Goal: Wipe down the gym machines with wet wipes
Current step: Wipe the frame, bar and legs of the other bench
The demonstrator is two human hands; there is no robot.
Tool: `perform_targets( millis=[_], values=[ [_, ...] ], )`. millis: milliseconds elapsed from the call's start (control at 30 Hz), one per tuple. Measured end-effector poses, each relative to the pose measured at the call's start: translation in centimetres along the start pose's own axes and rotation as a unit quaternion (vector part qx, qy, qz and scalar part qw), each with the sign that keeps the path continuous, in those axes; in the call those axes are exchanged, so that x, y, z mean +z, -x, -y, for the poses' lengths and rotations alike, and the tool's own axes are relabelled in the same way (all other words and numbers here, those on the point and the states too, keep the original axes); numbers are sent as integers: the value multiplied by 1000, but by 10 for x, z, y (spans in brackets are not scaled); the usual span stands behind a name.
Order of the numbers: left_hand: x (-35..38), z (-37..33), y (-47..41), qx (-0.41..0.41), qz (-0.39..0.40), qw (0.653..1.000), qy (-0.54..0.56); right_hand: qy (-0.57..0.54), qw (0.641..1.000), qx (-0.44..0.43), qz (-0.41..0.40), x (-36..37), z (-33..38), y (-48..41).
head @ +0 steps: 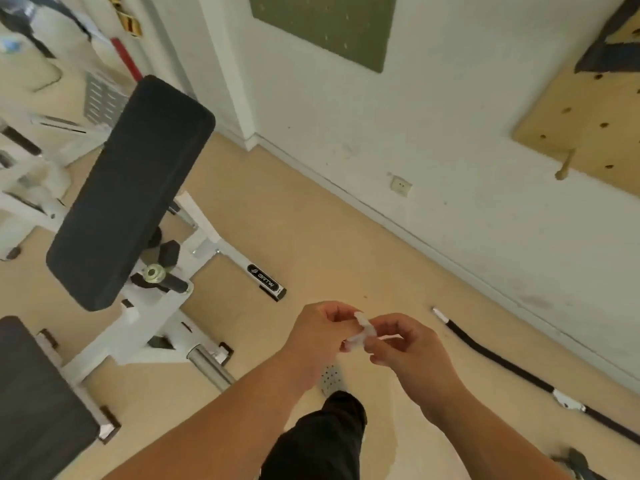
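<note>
**While pinched from both sides: wet wipe (363, 332), clear of the machine**

While held in the air above the floor (294, 220), bunched into a small white wad, touching no pad. Pinched at its left end by curled fingers and thumb of left hand (318, 336), at its right end by fingertips of right hand (405, 348). Both hands narrow, closed on the wipe, almost meeting.

Directly below the hands: perforated grey shoe (330, 377) and black trouser leg (318, 441).

Left of the wipe and well apart from it: black back pad (131, 192), tilted, carried on white frame (152, 327) standing on the floor. Black seat pad (38, 393) toward the floor's near left corner.

Right of the hands, lying on the floor near its wall edge: long black cord (491, 362) with a white tip; kind not clear.

On the wall (450, 116): socket (401, 186) low down, wooden pegboard (588, 126) with one peg at right, green board (325, 26) at top.
</note>
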State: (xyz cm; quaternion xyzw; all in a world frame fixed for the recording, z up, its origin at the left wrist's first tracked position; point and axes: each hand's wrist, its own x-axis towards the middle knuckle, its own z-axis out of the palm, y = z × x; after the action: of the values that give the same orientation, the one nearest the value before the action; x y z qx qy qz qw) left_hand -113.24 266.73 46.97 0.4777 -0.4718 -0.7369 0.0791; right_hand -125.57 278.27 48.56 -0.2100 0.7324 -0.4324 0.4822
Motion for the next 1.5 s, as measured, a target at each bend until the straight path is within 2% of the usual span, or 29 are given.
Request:
perform_targets(
  millis=[133,267,400,600,700,800,867,1100,1300,1500],
  values=[
    [-37,-46,-70,-8,-16,998,61,96,995,-12,26,10,57,-103],
    [-79,-93,-116,-18,-93,990,107,153,983,-37,89,36,115,-192],
    [-128,-122,-154,-25,-176,974,144,154,974,-37,160,79,161,-279],
    [-195,-129,-252,-29,-311,918,245,209,927,-58,305,163,189,-439],
    [-233,-110,-321,-53,-402,867,288,263,895,-75,353,212,182,-541],
    [-261,-77,-382,-102,-460,822,321,326,859,-97,382,260,161,-627],
    [-277,-48,-417,-129,-474,807,329,351,843,-106,394,290,140,-668],
    [-338,85,-523,-144,-519,790,294,351,829,-123,416,390,20,-753],
    [-363,208,-604,-182,-561,762,268,387,778,-162,467,446,-102,-825],
    [-380,300,-669,-217,-611,735,200,412,742,-234,474,495,-188,-887]
  ],
)
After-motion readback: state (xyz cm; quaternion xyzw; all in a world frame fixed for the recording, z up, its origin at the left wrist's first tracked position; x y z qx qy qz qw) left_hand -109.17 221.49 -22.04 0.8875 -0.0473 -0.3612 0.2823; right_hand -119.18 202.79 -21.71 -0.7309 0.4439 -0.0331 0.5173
